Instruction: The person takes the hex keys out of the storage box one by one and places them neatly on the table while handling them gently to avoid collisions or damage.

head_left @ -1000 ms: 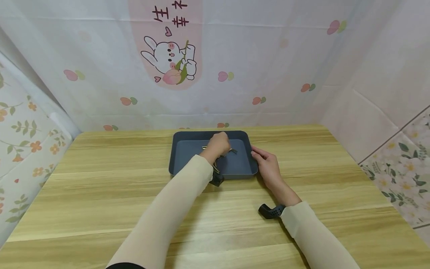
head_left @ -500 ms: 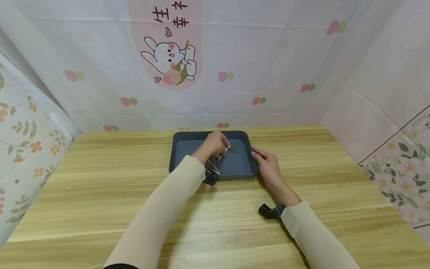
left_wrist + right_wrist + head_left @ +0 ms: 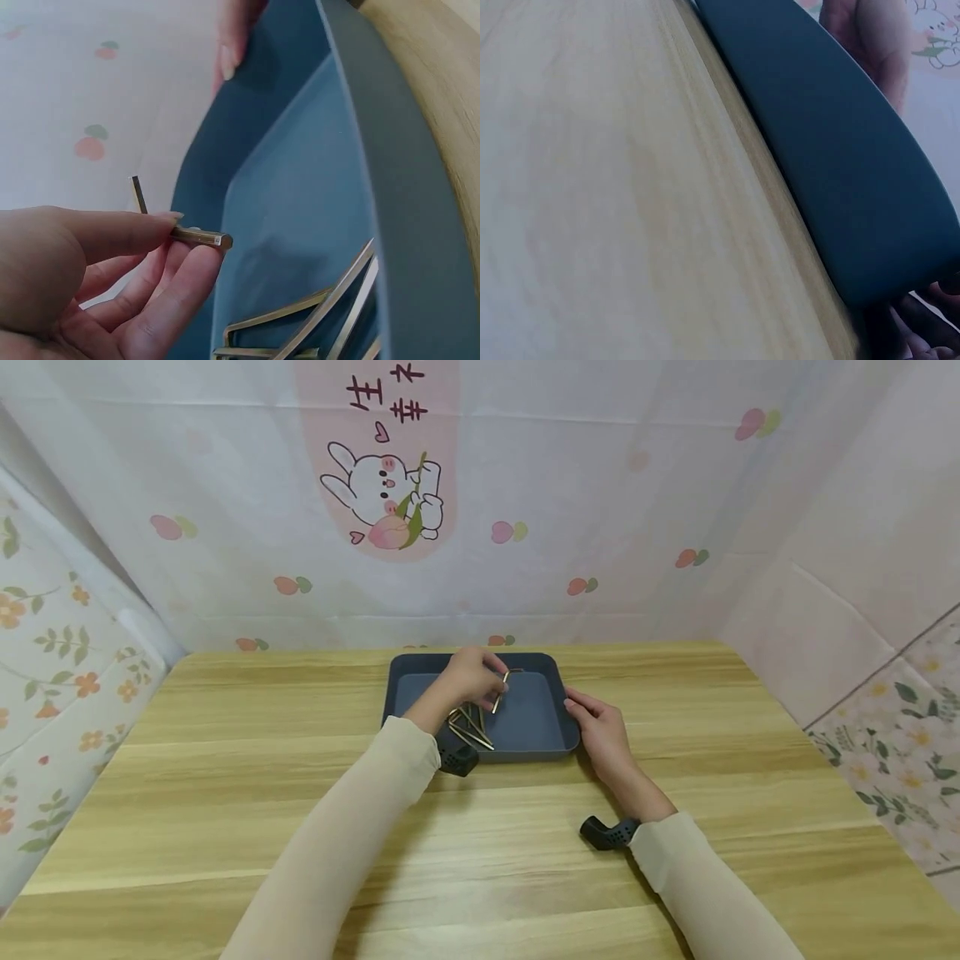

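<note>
A dark blue-grey rectangular tray (image 3: 532, 718) lies near the back edge of the table. Over its interior, my left hand (image 3: 468, 678) pinches a brass-coloured hex key (image 3: 201, 237) between thumb and fingers. The key's bent short arm shows beyond the thumb in the left wrist view. Several more L-shaped hex keys (image 3: 326, 304) lie crossed on the tray floor beneath that hand, partly hidden by it in the head view. My right hand (image 3: 603, 739) holds the tray's right wall, with a digit lapping over the rim.
The wooden table (image 3: 480, 860) extends in front of the tray and to both sides. Behind it hangs a white printed curtain (image 3: 540, 568), close to the tray's far wall. Dark camera mounts sit on both wrists.
My left hand has risen and shifted slightly left, lifting one hex key off the tray floor and turning it more upright. The right hand keeps its hold on the tray.
</note>
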`<state>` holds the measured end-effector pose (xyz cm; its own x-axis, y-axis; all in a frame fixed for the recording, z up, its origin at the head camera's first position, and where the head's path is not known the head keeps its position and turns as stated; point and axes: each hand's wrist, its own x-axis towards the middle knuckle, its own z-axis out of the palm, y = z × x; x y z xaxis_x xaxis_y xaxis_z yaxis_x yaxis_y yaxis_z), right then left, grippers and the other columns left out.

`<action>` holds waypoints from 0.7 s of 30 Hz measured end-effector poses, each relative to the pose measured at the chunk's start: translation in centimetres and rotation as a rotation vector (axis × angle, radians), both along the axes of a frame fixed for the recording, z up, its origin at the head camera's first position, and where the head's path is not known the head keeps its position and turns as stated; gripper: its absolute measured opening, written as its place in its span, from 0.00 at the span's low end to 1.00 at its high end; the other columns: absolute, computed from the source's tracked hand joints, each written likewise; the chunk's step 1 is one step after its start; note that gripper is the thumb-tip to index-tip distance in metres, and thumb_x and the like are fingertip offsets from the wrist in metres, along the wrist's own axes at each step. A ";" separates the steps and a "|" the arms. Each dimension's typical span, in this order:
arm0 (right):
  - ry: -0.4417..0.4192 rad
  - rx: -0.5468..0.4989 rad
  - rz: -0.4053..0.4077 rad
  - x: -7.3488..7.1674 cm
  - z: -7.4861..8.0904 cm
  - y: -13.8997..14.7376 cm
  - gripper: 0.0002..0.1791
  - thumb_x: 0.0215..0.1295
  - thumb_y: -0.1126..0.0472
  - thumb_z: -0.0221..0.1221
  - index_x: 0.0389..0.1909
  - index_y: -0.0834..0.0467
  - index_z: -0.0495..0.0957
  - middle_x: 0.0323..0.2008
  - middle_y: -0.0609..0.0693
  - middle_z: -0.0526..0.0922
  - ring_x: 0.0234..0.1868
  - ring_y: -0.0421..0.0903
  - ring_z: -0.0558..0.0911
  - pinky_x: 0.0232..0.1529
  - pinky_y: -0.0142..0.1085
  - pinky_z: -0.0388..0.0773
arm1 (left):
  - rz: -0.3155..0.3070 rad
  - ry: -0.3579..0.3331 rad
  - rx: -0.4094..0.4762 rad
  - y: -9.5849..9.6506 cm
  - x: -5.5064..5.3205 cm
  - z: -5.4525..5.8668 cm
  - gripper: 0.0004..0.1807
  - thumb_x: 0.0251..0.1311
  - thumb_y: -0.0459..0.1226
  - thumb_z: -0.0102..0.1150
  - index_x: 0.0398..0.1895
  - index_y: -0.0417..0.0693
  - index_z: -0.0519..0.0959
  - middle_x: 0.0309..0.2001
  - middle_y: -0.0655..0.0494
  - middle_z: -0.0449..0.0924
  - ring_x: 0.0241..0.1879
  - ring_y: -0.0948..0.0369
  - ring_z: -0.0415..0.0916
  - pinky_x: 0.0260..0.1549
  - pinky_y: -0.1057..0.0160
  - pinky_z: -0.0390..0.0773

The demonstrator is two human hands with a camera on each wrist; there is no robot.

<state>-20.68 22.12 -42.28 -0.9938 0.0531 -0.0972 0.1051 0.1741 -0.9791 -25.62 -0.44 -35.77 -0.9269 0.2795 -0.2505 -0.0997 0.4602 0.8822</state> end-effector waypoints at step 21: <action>0.015 0.002 0.000 0.2 0.1 -0.2 0.24 0.79 0.59 0.52 0.71 0.60 0.70 0.73 0.56 0.70 0.76 0.47 0.67 0.74 0.41 0.66 | 0.136 0.078 0.128 -8.9 2.9 1.2 0.19 0.67 0.32 0.62 0.60 0.35 0.76 0.55 0.35 0.81 0.36 0.60 0.81 0.41 0.50 0.88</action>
